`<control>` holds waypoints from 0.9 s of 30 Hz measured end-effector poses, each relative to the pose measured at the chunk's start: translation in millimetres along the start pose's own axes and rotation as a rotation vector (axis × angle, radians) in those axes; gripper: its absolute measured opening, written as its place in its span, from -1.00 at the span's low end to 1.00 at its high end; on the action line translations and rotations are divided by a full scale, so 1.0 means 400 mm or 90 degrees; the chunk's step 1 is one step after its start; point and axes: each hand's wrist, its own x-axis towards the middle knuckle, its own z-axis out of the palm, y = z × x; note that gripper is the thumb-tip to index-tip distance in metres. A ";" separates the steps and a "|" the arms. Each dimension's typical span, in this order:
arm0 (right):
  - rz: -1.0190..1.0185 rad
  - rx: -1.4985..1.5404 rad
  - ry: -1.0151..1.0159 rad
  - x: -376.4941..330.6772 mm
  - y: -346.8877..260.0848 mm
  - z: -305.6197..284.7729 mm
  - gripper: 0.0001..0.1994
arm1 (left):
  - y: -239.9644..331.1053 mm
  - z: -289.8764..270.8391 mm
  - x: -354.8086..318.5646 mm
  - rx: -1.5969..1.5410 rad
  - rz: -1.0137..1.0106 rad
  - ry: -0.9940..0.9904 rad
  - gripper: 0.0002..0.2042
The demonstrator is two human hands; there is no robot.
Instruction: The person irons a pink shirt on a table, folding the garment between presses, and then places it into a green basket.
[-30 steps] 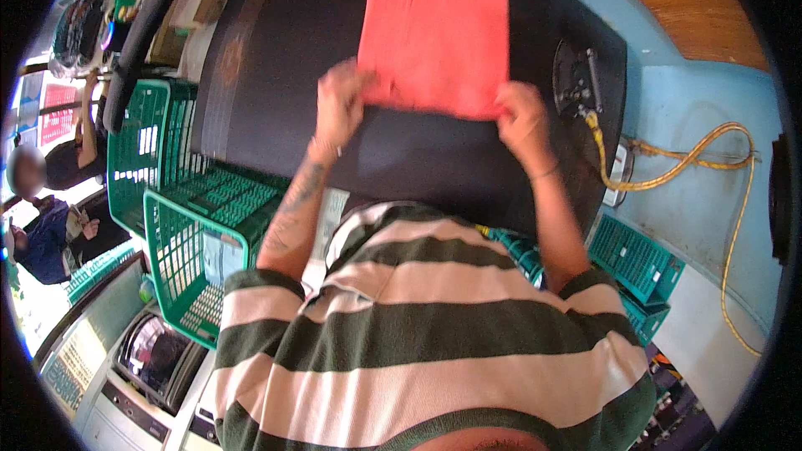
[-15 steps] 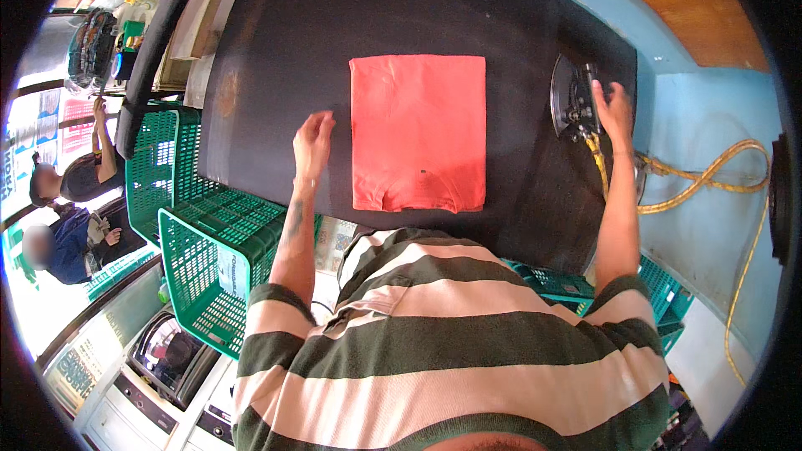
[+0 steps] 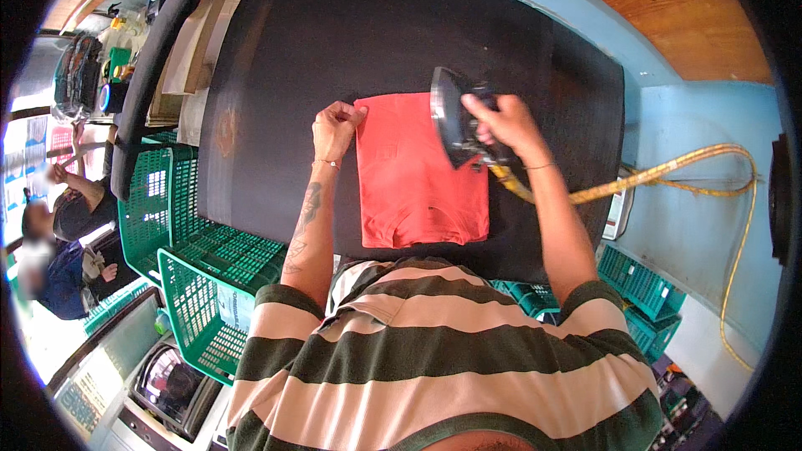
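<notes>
A folded red T-shirt lies flat on the black padded ironing table in front of me, its neckline toward my body. My right hand is wrapped round the handle of a steam iron. The iron is tilted over the shirt's upper right part, its metal soleplate edge facing left; whether it touches the cloth I cannot tell. At the shirt's far left corner, my left hand pinches the edge between thumb and fingers. A yellow hose runs from the iron to the right.
Green plastic crates stand at the table's left, and more crates sit low at the right. A long black padded arm rises along the left side. Beyond it, two people are by the window. A blue wall bounds the right.
My right hand has taken hold of the iron and brought it left over the shirt, drawing the hose along. My left hand has moved onto the shirt's far left corner.
</notes>
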 end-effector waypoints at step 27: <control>-0.130 -0.212 0.131 0.020 -0.197 0.401 -0.37 | -0.191 -0.135 -0.300 0.151 0.503 -0.173 -0.79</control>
